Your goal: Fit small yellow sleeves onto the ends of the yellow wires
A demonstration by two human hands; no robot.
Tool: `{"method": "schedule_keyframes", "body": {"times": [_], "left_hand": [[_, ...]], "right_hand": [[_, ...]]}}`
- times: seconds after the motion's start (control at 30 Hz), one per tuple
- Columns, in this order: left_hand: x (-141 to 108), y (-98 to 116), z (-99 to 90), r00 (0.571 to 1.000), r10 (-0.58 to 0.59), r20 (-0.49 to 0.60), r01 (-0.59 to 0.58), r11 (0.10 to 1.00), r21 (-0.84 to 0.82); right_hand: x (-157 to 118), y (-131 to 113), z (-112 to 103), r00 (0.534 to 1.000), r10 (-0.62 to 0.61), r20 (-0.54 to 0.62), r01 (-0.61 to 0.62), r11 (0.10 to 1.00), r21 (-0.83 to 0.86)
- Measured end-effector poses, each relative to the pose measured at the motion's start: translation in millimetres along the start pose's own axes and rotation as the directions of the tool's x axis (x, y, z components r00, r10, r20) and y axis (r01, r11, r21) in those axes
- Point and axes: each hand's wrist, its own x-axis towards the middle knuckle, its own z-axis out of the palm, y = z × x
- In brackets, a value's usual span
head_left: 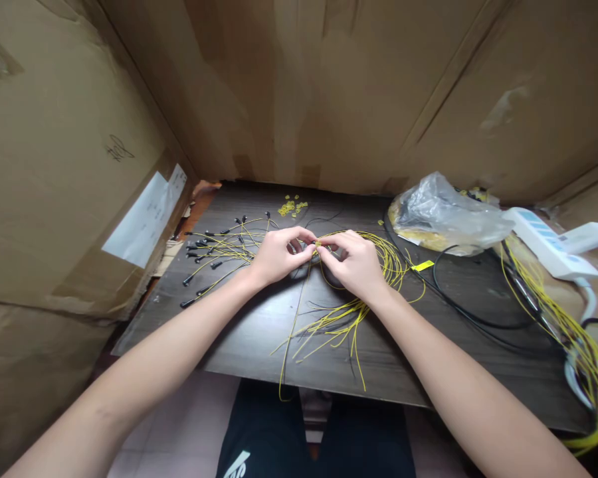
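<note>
My left hand (285,252) and my right hand (353,260) meet over the middle of the dark table, fingertips nearly touching. Each pinches at a small yellow piece (317,244) with thin wire at it; the fingers partly hide it. Around and under my right hand curves a bundle of yellow and black wires (391,259), whose loose ends (333,325) spread toward the table's front edge. To the left of my left hand, several wires end in black connectors (199,252) fanned out on the table.
Small yellow pieces (292,207) lie in a pile at the back. At the right are a clear plastic bag (443,212), a yellow tag (422,265), black cables (471,315), a white power strip (548,242) and more yellow wires (573,332). Cardboard walls (299,93) enclose the table.
</note>
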Motion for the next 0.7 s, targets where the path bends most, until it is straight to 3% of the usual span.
{"method": "schedule_keyframes", "body": {"times": [0.5, 0.7], "left_hand": [[0.9, -0.1, 0.5, 0.998, -0.067, -0.014, 0.066, 0.994, -0.093], [0.9, 0.1, -1.9, 0.999, 0.038, -0.011, -0.038, 0.999, 0.006]], "right_hand": [[1.1, -0.3, -3.1, 1.000, 0.010, -0.015, -0.010, 1.000, -0.024], [1.1, 0.5, -2.5, 1.000, -0.026, -0.007, 0.026, 1.000, 0.002]]}}
